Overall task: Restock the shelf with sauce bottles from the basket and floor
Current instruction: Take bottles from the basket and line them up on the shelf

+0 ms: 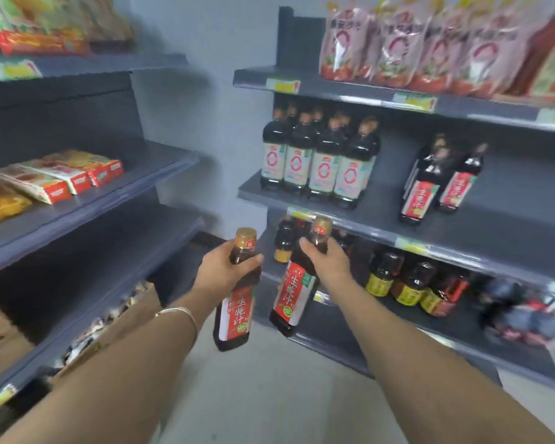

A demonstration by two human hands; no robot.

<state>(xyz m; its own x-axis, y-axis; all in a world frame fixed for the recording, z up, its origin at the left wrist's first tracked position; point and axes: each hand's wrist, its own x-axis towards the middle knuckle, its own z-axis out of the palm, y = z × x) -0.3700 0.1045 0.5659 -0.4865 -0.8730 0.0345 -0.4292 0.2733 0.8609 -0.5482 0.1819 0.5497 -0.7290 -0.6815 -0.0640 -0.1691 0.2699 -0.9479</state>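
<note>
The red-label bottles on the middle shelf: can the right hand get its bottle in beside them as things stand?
Probably yes. The right hand grips its bottle by the neck below the middle shelf, and bare shelf lies open around the red-label bottles. Nothing blocks the way up.

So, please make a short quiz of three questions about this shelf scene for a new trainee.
1. True or false: each hand holds one sauce bottle by the neck.
2. Which shelf already has bottles with the same red label? A) top shelf B) middle shelf C) bottom shelf
3. Fill in: the wrist with a bracelet belongs to the ___ hand.

Key
1. True: the left hand grips the left bottle and the right hand grips the right bottle.
2. B: the red-label bottles stand on the middle shelf, right of the white-label bottles.
3. Left: the bracelet is there.
</note>
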